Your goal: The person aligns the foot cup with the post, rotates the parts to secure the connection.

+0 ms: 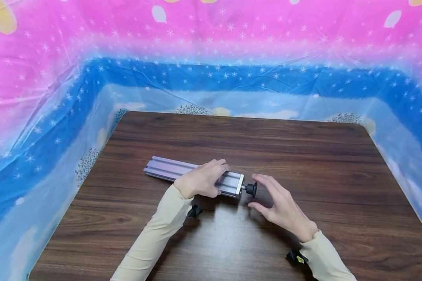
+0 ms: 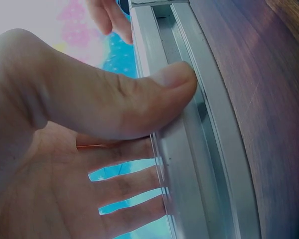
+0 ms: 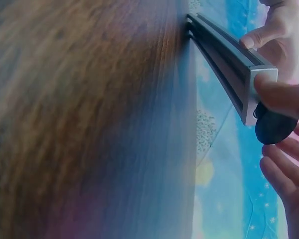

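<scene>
A silver aluminium extrusion (image 1: 172,166) with lengthwise slots lies on the table, with a pale end plate (image 1: 240,183) at its right end. A black knob (image 1: 252,189) sticks out from that plate on a short metal stem. My left hand (image 1: 204,177) grips the extrusion near its right half, the thumb (image 2: 174,77) on its slotted side and the fingers over the far edge. Around the knob, my right hand (image 1: 279,201) is spread, thumb on the near side and fingers on the far side, with gaps to the knob. In the right wrist view, the right thumb (image 3: 281,94) overlaps the end plate.
The dark wood-grain table (image 1: 267,144) has rounded far corners. A pink and blue patterned cloth (image 1: 211,78) hangs behind it and along both sides. Black wrist straps (image 1: 195,211) show below the cream sleeves (image 1: 154,234).
</scene>
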The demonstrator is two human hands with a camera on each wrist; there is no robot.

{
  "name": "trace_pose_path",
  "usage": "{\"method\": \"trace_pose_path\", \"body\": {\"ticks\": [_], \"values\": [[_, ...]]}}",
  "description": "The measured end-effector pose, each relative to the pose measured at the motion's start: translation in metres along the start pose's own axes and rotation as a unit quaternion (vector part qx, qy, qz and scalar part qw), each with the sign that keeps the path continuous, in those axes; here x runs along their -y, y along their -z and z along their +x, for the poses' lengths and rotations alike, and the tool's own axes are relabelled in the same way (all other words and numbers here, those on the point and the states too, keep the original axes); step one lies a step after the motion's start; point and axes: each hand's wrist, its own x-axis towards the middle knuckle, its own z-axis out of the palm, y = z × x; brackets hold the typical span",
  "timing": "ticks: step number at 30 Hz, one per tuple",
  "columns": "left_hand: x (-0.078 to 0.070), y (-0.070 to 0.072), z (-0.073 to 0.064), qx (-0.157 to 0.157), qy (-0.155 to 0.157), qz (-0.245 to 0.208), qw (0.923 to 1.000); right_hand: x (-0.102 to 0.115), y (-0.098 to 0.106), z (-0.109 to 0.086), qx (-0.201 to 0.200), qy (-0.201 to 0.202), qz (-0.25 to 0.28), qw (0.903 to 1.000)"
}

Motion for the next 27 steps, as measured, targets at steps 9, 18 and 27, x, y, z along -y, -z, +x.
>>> {"method": "trace_pose_path", "body": {"ticks": [9,18,27], "values": [[-0.0010,-0.0002,-0.0015,-0.001,0.005,-0.008,1.0000,0.0021,-0.0011,0.0008,0.002,-0.016,-0.012,0.9998],[-0.0021,-0.0002,-0.0025,-0.001,0.005,-0.011,0.9999,0.0028,-0.0032,0.0008,0.001,-0.048,-0.015,0.9987],[-0.0030,-0.0003,-0.0028,-0.001,0.001,-0.009,1.0000,0.0048,-0.0050,0.0025,0.025,-0.125,-0.037,0.9912]]}}
